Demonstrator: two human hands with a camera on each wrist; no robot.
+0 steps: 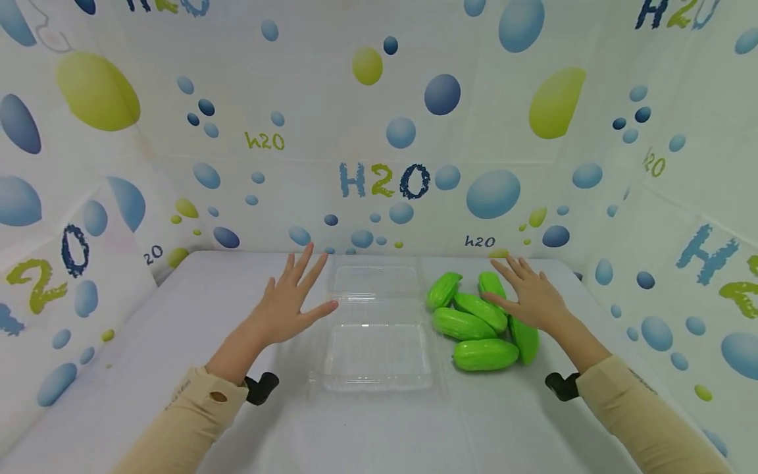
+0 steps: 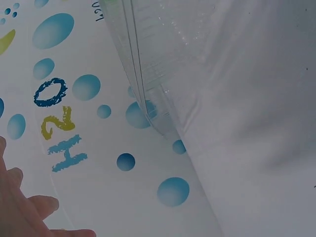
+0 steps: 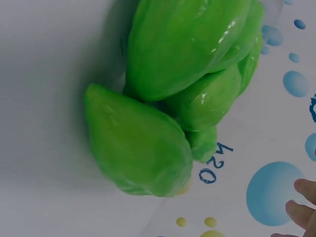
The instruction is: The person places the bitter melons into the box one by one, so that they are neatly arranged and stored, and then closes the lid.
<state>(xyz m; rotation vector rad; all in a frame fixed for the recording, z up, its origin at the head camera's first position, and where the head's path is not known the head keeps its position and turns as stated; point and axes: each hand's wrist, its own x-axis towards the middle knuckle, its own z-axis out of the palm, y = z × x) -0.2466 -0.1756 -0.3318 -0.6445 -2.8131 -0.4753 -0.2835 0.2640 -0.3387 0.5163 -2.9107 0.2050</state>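
Observation:
A transparent plastic clamshell box (image 1: 379,382) lies opened out in the middle of the white table, its lid half toward the back wall. To its right is a loose pile of several glossy, bright-green, oblong vegetables (image 1: 485,355), lightly ribbed with tapered ends; their exact kind is unclear. My left hand (image 1: 287,306) hovers at the box's left side, fingers spread, holding nothing. Above the right edge of the pile is my right hand (image 1: 533,299), its fingers also spread and grasping nothing. The right wrist view shows the vegetables (image 3: 138,143) close up, with fingertips (image 3: 303,212) at the lower right.
White cloth covers the table (image 1: 367,434). Behind it and along both sides rise white curtains (image 1: 320,99) printed with blue and green drops and "H2O" lettering. A dark wrist mount (image 1: 260,388) is strapped at the left cuff, another mount (image 1: 562,386) at the right.

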